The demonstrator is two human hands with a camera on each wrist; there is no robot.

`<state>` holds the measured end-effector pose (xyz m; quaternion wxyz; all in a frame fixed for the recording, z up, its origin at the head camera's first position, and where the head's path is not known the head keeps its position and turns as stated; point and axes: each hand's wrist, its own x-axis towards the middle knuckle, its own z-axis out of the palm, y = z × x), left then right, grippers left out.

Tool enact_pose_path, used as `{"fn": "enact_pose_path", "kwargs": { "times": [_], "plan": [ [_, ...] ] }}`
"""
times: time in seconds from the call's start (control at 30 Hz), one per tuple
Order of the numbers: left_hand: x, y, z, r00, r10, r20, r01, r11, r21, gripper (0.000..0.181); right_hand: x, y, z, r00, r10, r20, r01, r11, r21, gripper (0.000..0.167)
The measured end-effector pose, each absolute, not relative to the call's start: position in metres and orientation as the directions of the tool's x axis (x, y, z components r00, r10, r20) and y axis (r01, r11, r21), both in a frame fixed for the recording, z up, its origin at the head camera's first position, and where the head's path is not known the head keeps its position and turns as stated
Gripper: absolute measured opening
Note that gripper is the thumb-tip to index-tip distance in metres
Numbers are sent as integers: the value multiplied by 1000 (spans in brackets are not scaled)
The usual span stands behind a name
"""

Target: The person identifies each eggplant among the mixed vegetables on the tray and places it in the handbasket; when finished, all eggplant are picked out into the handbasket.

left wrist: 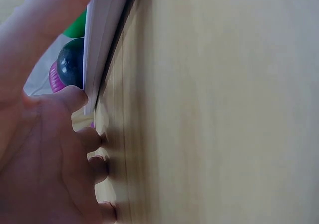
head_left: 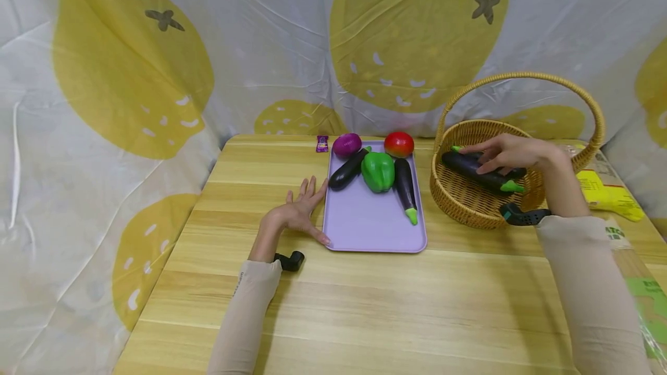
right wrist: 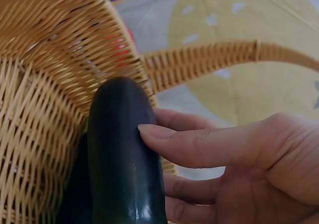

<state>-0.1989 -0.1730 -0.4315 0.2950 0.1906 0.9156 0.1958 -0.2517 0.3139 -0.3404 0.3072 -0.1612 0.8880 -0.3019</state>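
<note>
My left hand (head_left: 297,213) is spread along the left edge of a lilac tray (head_left: 375,236), its thumb and a fingertip touching the rim. Lying on the tray are two eggplants (head_left: 404,184), a green bell pepper (head_left: 377,172), a purple onion (head_left: 346,145) and a red tomato (head_left: 399,144), the last two at its far edge. My right hand (head_left: 508,152) reaches into the wicker basket (head_left: 458,207) and holds an eggplant (right wrist: 127,154) between thumb and fingers. Another eggplant (right wrist: 77,194) lies beneath it, mostly hidden.
The basket's tall handle (head_left: 521,75) arches over my right hand. A small purple packet (head_left: 322,143) lies left of the onion. Yellow packaging (head_left: 604,190) and a plastic-wrapped bundle (head_left: 641,288) lie along the table's right side. A lemon-print cloth (head_left: 271,45) hangs behind the table.
</note>
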Motion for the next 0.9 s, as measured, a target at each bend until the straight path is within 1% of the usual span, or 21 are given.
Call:
{"fn": "enact_pose_path", "kwargs": {
  "times": [0.17, 0.3, 0.4, 0.73, 0.9],
  "plan": [
    [-199, -173, -430, -754, 459, -470, 230, 855, 465, 150, -256, 311, -348, -748, -466, -473, -97, 782, -616, 61],
    [-199, -173, -431, -754, 459, -470, 233, 856, 462, 149, -259, 310, -354, -730, -456, -508, -67, 788, -612, 61],
    [-199, -173, -432, -753, 460, -471, 234, 856, 461, 149, -260, 308, -358, -730, -442, -522, -45, 793, -608, 60],
    [-200, -173, -433, -754, 458, -471, 230, 856, 463, 149, -261, 301, -358, -752, -410, -517, -38, 809, -587, 57],
    [-200, -173, -433, -755, 458, -470, 230, 856, 463, 149, -262, 300, -358, -781, -392, -486, -27, 799, -600, 56]
  ]
}}
